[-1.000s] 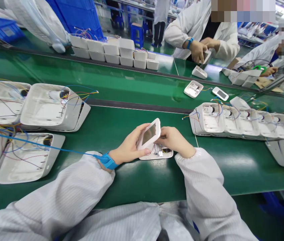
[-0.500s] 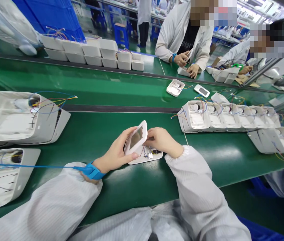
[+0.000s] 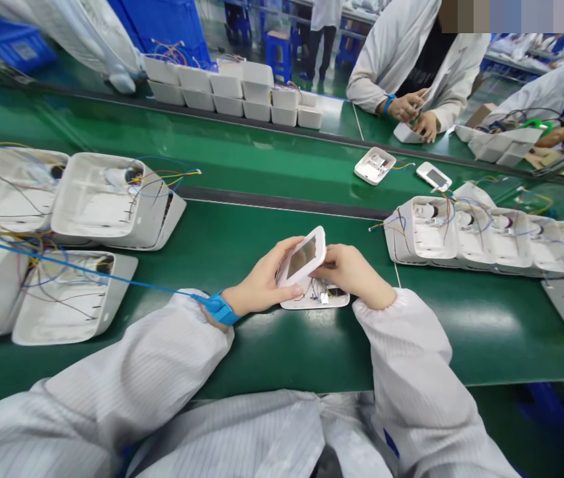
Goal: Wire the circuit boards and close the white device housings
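My left hand (image 3: 267,282) is closed on a white plastic front cover with a dark display window (image 3: 306,259), holding it tilted up. Under the cover, a shallow white housing (image 3: 289,305) rests on the green bench, with thin wires and a small white connector (image 3: 324,297) showing inside. My right hand (image 3: 349,269) has its fingers pinched together behind the cover's right edge; what they grip there is hidden. A blue wrist strap (image 3: 221,310) with a blue cord is round my left wrist.
White housings with loose wires (image 3: 97,199) stand at left, and a row of similar ones (image 3: 428,229) at right. Beyond a dark rail lie an open white housing (image 3: 374,166) and a cover with a display (image 3: 434,176). A co-worker's hands (image 3: 416,116) handle a white part opposite.
The whole view has swung left, so the bench things sit further right in the picture. Both hands keep nearly the same pose at the cover and the housing.
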The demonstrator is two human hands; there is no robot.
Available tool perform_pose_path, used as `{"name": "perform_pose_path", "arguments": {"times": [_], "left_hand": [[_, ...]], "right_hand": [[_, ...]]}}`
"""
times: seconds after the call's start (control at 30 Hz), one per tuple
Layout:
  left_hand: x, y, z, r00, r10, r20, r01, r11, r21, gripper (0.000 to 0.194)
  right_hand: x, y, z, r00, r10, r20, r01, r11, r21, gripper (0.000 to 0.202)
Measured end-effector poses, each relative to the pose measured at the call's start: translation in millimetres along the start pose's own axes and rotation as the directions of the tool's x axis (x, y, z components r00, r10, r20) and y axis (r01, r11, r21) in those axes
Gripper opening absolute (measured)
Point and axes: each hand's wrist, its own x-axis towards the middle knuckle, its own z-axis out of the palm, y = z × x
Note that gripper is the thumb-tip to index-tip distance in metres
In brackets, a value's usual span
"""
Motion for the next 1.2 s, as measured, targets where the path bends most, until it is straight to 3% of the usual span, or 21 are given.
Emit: {"name": "perform_pose_path", "arguments": {"times": [0.27, 0.57, 0.73, 0.87, 1.03, 1.2], "left_hand": [[1, -1, -0.8, 1.0, -0.004, -0.013, 0.002, 0.991, -0.131, 0.079], [2, 0, -1.6, 0.999, 0.032, -0.009, -0.033, 0.996, -0.087, 0.08], [2, 0, -1.8, 0.999, 0.034, -0.011, -0.035, 0.997, -0.069, 0.078], [1, -1, -2.3, 1.0, 0.0, 0.008, 0.0, 0.998, -0.061, 0.079], [0, -4, -3.1, 1.0, -0.016, 0.006, 0.016, 0.998, -0.055, 0.078], [-1, -2, -2.8, 1.0, -0.017, 0.011, 0.017, 0.999, -0.047, 0.079]], "right_hand": [[-6, 4, -13, 0.996, -0.071, -0.051, 0.075, 0.994, 0.078, 0.004], [-14, -5, -26, 0.979, -0.176, 0.1, 0.126, 0.918, 0.377, 0.009], [-13, -7, -23, 0.975, -0.193, 0.112, 0.124, 0.885, 0.449, 0.008], [-10, -7, -19, 0.982, -0.184, 0.054, 0.143, 0.891, 0.431, 0.007], [-7, -3, -16, 0.987, -0.159, -0.024, 0.159, 0.944, 0.29, 0.004], [-6, -3, -14, 0.989, -0.149, -0.023, 0.15, 0.973, 0.174, 0.002]]}}
